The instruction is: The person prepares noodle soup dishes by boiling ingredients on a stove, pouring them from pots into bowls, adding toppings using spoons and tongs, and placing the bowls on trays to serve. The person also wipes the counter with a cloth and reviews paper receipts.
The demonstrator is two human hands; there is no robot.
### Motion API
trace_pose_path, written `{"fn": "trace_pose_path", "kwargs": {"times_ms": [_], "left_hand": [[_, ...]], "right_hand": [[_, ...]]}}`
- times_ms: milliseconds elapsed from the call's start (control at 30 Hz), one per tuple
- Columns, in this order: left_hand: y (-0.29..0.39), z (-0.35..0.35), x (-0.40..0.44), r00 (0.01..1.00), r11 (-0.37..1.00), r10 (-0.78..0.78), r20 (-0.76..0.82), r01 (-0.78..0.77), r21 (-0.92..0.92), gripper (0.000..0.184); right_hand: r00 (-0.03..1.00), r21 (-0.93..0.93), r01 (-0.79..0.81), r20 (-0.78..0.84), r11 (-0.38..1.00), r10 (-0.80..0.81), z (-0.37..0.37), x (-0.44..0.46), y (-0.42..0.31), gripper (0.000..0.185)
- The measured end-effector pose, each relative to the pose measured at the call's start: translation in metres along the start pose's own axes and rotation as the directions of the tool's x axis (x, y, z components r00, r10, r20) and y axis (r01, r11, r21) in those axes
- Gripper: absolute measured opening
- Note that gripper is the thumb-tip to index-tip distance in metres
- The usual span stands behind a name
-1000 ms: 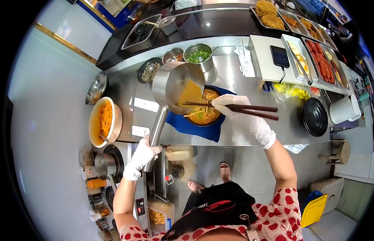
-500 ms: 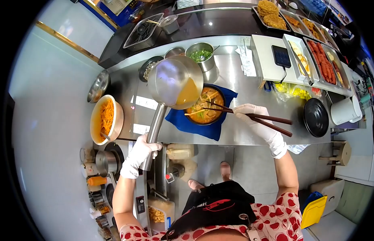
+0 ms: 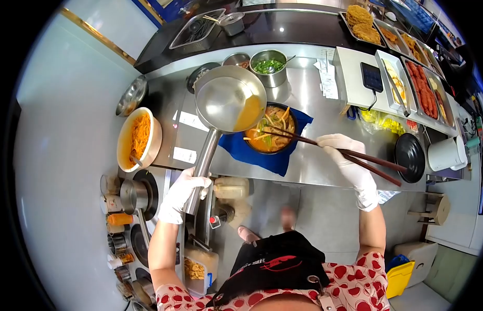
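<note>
My gloved left hand [image 3: 185,193] is closed around the handle of a steel saucepan [image 3: 221,96], which is tilted with some orange-brown broth [image 3: 249,115] pooled at its right side. The pan's rim is close to a dark bowl [image 3: 272,152] of soup with noodles or strips and green bits, resting on a folded blue cloth [image 3: 270,165]. In my gloved right hand [image 3: 346,158] is a pair of long dark chopsticks [image 3: 309,140], whose tips reach into the bowl's food. The pan hides part of the counter behind it.
A pale tub [image 3: 155,142] of shredded orange vegetable stands left. Behind the pan are a steel pot [image 3: 269,78] of chopped greens and smaller bowls. At right are a black bowl [image 3: 410,158], a white box [image 3: 443,154] and trays of sausages [image 3: 422,88] and fried food.
The chopsticks' tips have shifted in the bowl, and their rear ends have swung lower right. The camera view has moved slightly. Both hands keep their hold.
</note>
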State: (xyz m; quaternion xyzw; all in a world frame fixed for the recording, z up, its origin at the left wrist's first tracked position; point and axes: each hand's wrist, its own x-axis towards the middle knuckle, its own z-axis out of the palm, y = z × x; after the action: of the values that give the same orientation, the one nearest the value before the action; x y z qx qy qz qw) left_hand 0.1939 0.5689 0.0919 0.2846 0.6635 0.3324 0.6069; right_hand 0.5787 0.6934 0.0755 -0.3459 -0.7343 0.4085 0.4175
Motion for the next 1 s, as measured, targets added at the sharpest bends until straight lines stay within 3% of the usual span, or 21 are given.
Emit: {"fn": "trace_pose_path", "kwargs": {"times_ms": [100,200,367,467,600,633,733,767,900,967,1000], "left_hand": [[-0.004,0.0,-0.003,1.0,0.999,0.024,0.01,-0.023,-0.022,0.025],[-0.006,-0.003,-0.006,1.0,0.999,0.028,0.008,-0.028,-0.035,0.024],[-0.005,-0.004,-0.01,0.999,0.999,0.034,0.01,-0.033,-0.033,0.025],[-0.005,-0.001,-0.012,0.999,0.998,0.034,0.012,-0.033,-0.049,0.025],[-0.012,0.0,-0.005,0.998,0.996,0.047,0.045,-0.043,-0.082,0.025],[-0.013,0.001,-0.007,0.999,0.995,0.02,0.034,-0.017,-0.094,0.024],[-0.027,0.003,-0.007,0.999,0.975,0.009,0.044,0.001,-0.222,0.024],[-0.031,0.002,-0.008,0.998,0.976,0.017,0.054,-0.005,-0.216,0.024],[-0.053,0.0,-0.03,0.99,0.884,0.061,0.124,0.004,-0.468,0.022],[-0.064,-0.003,-0.05,0.974,0.758,0.054,0.221,0.104,-0.644,0.025],[-0.082,-0.014,-0.056,0.979,0.806,0.103,0.177,0.022,-0.591,0.025]], "right_hand": [[0.991,0.043,-0.02,0.134,0.999,0.014,0.028,0.013,-0.006,0.011],[0.989,0.086,0.041,0.136,0.995,-0.052,0.058,0.02,0.025,0.011],[0.997,0.113,0.005,-0.083,0.994,0.004,0.069,0.019,0.063,0.009],[0.972,0.055,-0.203,-0.107,0.978,0.208,0.048,0.009,0.024,0.011],[0.96,0.036,0.013,-0.28,0.999,-0.002,0.02,-0.005,0.019,0.009],[0.956,-0.022,-0.035,-0.292,0.999,0.027,0.019,-0.006,0.018,0.008],[0.96,-0.043,0.0,-0.281,0.999,-0.012,0.028,-0.008,0.054,0.008],[0.962,-0.063,-0.054,-0.272,0.997,0.035,0.031,-0.008,0.049,0.008],[0.949,-0.18,-0.097,-0.313,0.979,0.037,0.028,-0.014,0.01,0.01],[0.924,-0.21,-0.124,-0.381,0.97,0.036,0.03,-0.013,-0.014,0.013],[0.902,-0.224,-0.118,-0.431,0.967,0.01,0.039,-0.008,-0.037,0.016]]}}
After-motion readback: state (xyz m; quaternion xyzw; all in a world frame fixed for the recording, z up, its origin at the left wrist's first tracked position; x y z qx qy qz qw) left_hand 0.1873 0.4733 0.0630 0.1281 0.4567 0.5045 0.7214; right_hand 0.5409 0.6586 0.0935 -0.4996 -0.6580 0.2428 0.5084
